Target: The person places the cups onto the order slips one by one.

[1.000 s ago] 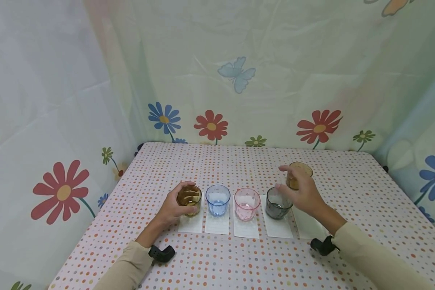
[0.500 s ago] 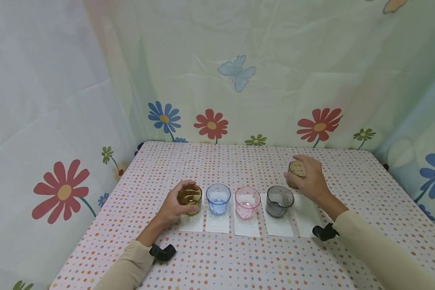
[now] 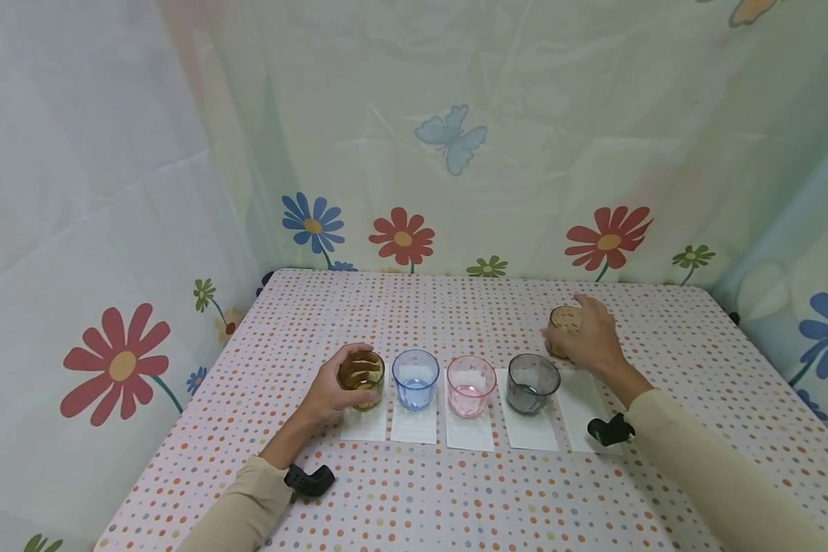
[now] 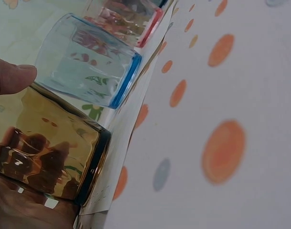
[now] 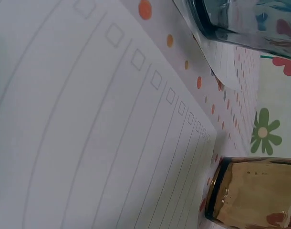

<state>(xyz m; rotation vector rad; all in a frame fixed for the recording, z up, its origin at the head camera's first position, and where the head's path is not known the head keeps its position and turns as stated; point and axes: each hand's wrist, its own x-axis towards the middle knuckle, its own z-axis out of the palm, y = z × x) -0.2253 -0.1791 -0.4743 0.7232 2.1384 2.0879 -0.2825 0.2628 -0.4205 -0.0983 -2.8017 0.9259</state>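
Note:
On the left, my left hand (image 3: 331,391) is wrapped round an amber glass (image 3: 360,377). The left wrist view has its thumb (image 4: 14,76) by the upper side, and fingers show through the amber wall. A blue glass (image 3: 415,380), a pink glass (image 3: 471,386) and a grey glass (image 3: 533,384) stand upright to its right in a row. My right hand (image 3: 591,340) is at a second amber glass (image 3: 564,317) behind the row, thumb in front, fingers spread beside the rim. No finger shows on that glass (image 5: 255,193) in the right wrist view.
White paper slips lie in a row; the rightmost slip (image 3: 583,414) bears no glass, and lines and small boxes show on it in the right wrist view. A dotted cloth (image 3: 455,498) covers the table. A flowered curtain (image 3: 524,138) hangs behind.
My right hand moved back and right from over the grey glass to the rear amber glass, then its fingers shifted slightly right off the rim. The left hand has stayed in place.

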